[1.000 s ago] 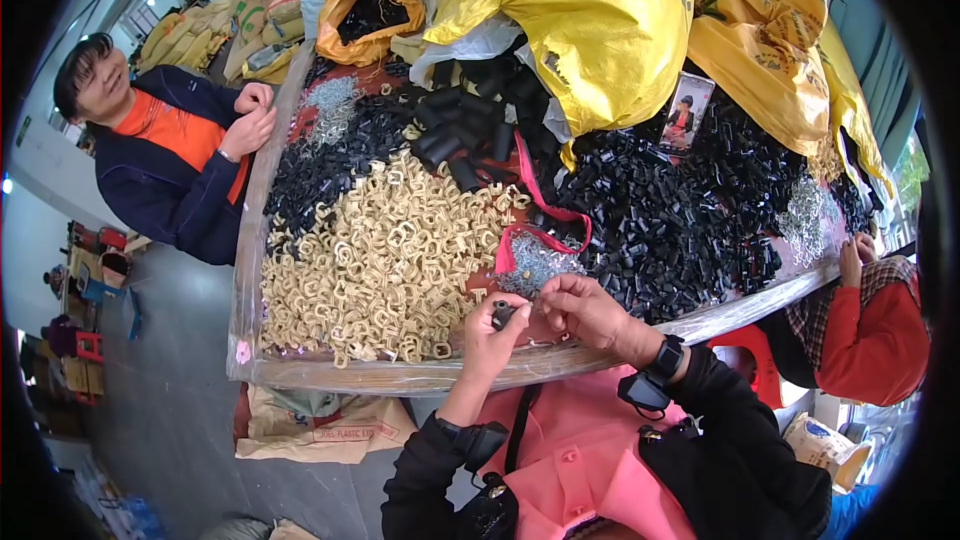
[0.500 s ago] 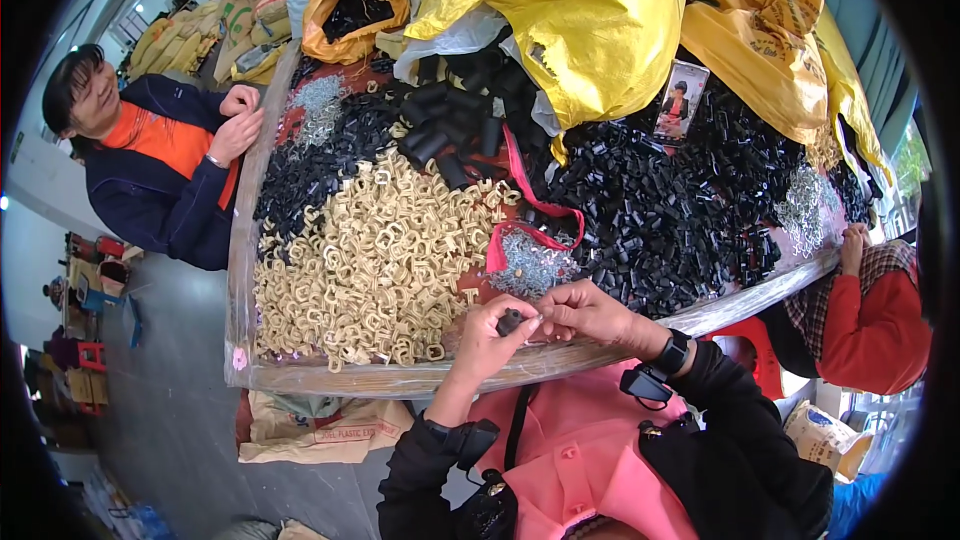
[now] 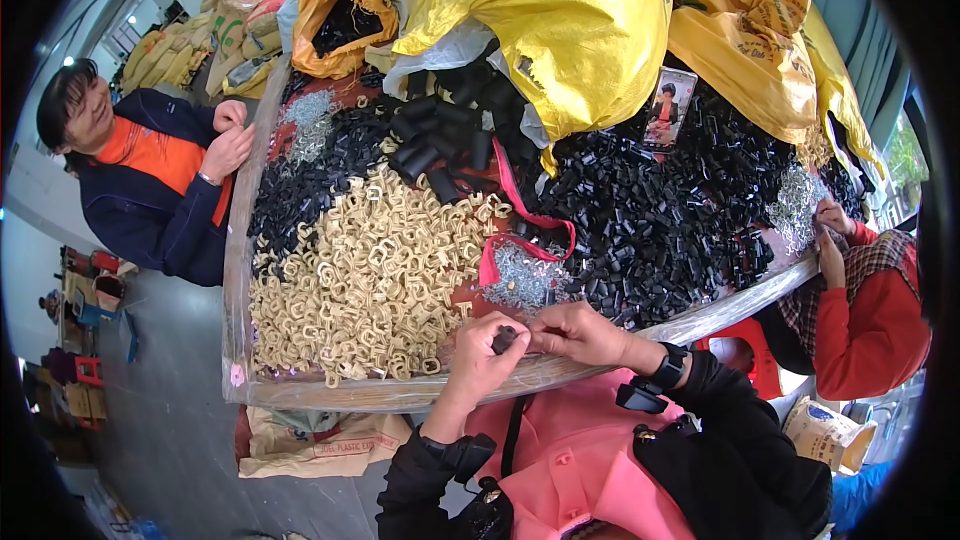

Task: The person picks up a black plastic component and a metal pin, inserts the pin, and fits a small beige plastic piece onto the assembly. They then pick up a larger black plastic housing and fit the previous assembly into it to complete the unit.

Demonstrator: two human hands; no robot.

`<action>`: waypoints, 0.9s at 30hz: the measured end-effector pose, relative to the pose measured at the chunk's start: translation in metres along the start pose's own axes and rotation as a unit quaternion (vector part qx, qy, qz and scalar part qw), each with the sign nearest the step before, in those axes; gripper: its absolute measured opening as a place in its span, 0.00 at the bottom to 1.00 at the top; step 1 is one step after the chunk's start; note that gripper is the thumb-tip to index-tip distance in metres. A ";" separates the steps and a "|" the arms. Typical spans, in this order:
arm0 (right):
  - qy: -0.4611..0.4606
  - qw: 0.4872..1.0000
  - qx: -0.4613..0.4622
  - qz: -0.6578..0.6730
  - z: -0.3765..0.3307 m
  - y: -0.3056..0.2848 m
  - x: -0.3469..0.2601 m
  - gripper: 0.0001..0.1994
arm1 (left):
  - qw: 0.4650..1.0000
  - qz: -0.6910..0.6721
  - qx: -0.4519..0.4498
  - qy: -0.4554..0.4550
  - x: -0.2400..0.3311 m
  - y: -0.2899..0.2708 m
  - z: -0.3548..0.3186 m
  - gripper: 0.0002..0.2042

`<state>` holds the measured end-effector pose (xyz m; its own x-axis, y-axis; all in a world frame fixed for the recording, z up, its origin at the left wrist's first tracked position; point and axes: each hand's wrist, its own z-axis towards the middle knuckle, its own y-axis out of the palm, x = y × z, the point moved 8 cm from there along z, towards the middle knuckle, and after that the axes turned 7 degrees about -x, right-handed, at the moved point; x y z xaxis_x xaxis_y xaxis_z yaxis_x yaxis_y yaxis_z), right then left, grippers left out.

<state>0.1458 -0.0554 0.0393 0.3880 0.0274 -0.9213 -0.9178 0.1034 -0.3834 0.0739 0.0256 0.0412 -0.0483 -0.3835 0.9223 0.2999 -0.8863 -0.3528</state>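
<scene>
My left hand (image 3: 484, 358) is closed round a small dark plastic piece (image 3: 505, 340), whose end pokes out between thumb and fingers. Against its fingertips, my right hand (image 3: 585, 334) is pinched shut; whatever sits in that pinch is too small to make out. Both hands are over the table's near edge. Just beyond them lies a heap of small silvery metal parts (image 3: 520, 278), with a red strap (image 3: 508, 185) curving round it. Beige plastic loops (image 3: 370, 275) are piled to the left, and glossy black plastic pieces (image 3: 650, 230) spread to the right.
Yellow sacks (image 3: 560, 30) and an orange sack (image 3: 335, 0) stand along the table's far side. A phone (image 3: 669, 108) leans there. One co-worker (image 3: 165, 175) is at the left edge, another (image 3: 865, 310) at the right. The wooden rim (image 3: 350, 398) is wrapped in plastic film.
My hands stay together, and the dark piece has turned a little in my left fingers. At the right, the co-worker's hands have come together beside the metal parts. The view has shifted slightly.
</scene>
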 end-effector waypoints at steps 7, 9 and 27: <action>-0.030 0.995 0.056 -0.083 -0.004 -0.006 -0.011 0.04 | 0.995 -0.048 0.049 -0.072 -0.018 0.009 -0.004 0.04; 0.006 0.997 0.061 -0.035 -0.006 -0.007 0.000 0.04 | 0.993 -0.055 0.101 -0.009 -0.007 0.006 -0.003 0.04; 0.007 0.946 0.019 0.322 -0.016 0.009 0.017 0.08 | 0.986 -0.141 0.084 0.011 -0.003 0.018 -0.003 0.04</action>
<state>0.1432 -0.0694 0.0193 -0.2531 0.0846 -0.9637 -0.9594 0.1058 0.2613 0.0767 0.0103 0.0321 -0.1717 -0.1357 0.9758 0.4245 -0.9040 -0.0510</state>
